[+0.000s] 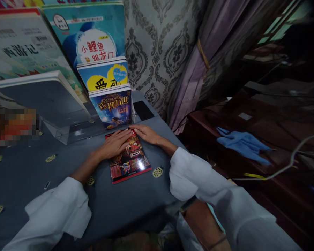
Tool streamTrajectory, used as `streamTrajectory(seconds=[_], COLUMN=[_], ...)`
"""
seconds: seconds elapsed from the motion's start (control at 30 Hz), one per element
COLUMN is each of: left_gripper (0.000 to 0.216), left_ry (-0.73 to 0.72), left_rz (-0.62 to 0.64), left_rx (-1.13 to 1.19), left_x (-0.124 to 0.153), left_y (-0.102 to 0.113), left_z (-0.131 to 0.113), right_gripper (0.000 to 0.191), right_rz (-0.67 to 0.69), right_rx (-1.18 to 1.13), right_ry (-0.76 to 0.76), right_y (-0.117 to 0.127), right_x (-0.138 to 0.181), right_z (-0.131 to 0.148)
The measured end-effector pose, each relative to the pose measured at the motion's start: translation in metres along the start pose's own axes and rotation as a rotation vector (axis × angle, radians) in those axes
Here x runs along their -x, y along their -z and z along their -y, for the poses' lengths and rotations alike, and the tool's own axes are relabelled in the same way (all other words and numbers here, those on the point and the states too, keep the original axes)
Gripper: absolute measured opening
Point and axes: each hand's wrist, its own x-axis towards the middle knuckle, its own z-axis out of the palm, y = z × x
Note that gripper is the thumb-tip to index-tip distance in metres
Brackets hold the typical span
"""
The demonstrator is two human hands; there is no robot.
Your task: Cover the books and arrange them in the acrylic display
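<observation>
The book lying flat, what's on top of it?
The left hand lies across the upper part of the book, and the right hand is at its top right corner. The cover under the left hand can't be seen.

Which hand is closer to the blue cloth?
Right. The right hand is at the top edge of the flat book, left of the blue cloth; the left hand lies on that book, farther away.

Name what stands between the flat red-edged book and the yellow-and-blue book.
In the head view, a dark blue book stands between them; the left hand and right hand rest at the far end of the red-edged book.
</observation>
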Motion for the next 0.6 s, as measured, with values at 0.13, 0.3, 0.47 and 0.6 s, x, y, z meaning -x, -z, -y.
streamTrajectory(seconds=[0.13, 0.3, 0.47, 0.6], left_gripper=[0.057, 0.055, 0.054, 0.051], left_ry=[-0.046, -0.121, -0.201, -0.218], left_rz=[0.015, 0.031, 0.022, 0.043], left_rx=[-0.031, -0.021, 0.020, 0.070], left_x=[-0.003, -0.002, 0.000, 0.005], left_y=[0.002, 0.003, -0.001, -0.002], left_z=[-0.011, -0.025, -0.034, -0.045], right_gripper=[0.049, 0.045, 0.044, 0.042], right_rz=[-0.014, -0.003, 0.001, 0.007], right_rx=[0.016, 0.061, 0.084, 0.080], right_ry=[-0.002, 0.002, 0.008, -0.004], right_y=[-0.001, -0.002, -0.002, -0.002], right_x=[0.000, -0.001, -0.001, 0.000], right_z=[0.001, 0.002, 0.005, 0.006])
